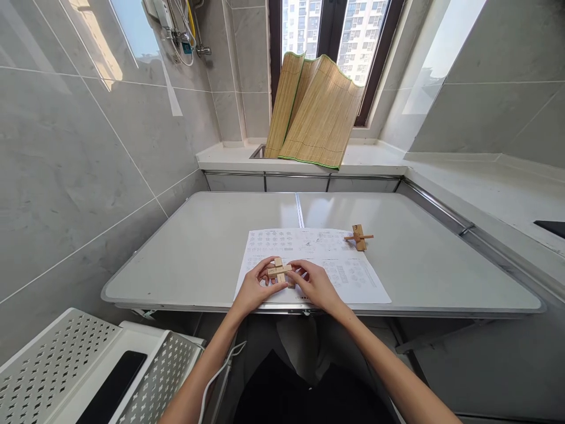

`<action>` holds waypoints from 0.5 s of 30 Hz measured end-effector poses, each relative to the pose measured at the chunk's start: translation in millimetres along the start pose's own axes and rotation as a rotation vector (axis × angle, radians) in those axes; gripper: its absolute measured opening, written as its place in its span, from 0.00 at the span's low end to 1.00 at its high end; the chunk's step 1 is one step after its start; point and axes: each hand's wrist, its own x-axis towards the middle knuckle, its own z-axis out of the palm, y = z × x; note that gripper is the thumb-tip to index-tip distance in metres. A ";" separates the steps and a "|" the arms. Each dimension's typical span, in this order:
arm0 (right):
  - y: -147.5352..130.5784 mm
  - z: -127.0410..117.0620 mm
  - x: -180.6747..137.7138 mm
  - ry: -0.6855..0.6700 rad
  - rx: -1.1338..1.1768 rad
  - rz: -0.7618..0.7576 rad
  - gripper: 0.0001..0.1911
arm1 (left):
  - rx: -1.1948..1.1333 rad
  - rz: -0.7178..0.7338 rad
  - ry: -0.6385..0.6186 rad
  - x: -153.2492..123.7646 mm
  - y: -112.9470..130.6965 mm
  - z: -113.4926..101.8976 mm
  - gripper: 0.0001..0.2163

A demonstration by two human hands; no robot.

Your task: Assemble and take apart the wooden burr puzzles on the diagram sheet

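A light wooden interlocking block puzzle (279, 270), made of crossed bars, is held between my two hands over the near part of a printed sheet (318, 259). My left hand (256, 287) grips its left side with fingers and thumb. On the other side my right hand (315, 284) has its fingers closed at the puzzle's right end. A small darker wooden piece shows just below the puzzle, by my right thumb. Rows of small diagrams cover the sheet. At its upper right corner rests another wooden puzzle (359, 237), darker brown, with a thin crossbar.
The white folding table (198, 253) has a centre seam and a near edge close to my body. A perforated white stand (57, 353) with a black phone (112, 388) is at lower left. Behind the table, a bamboo mat (322, 112) leans against the window.
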 end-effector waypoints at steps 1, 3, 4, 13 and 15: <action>-0.1 -0.3 -0.2 0.008 -0.002 -0.010 0.12 | 0.003 -0.002 0.000 -0.1 1.0 -0.1 0.36; -1.1 -1.0 -1.5 0.026 -0.007 -0.041 0.12 | 0.008 -0.004 -0.004 -0.4 2.7 -0.3 0.35; -2.0 -1.2 -2.4 0.032 -0.009 -0.060 0.12 | 0.010 -0.004 -0.006 -0.6 3.2 -0.3 0.34; -4.4 0.2 -3.9 0.065 0.012 -0.081 0.10 | 0.021 0.013 -0.031 -3.0 9.7 0.4 0.30; -3.5 0.2 -2.8 0.075 0.010 -0.066 0.11 | 0.017 0.021 -0.044 -4.0 12.1 0.1 0.29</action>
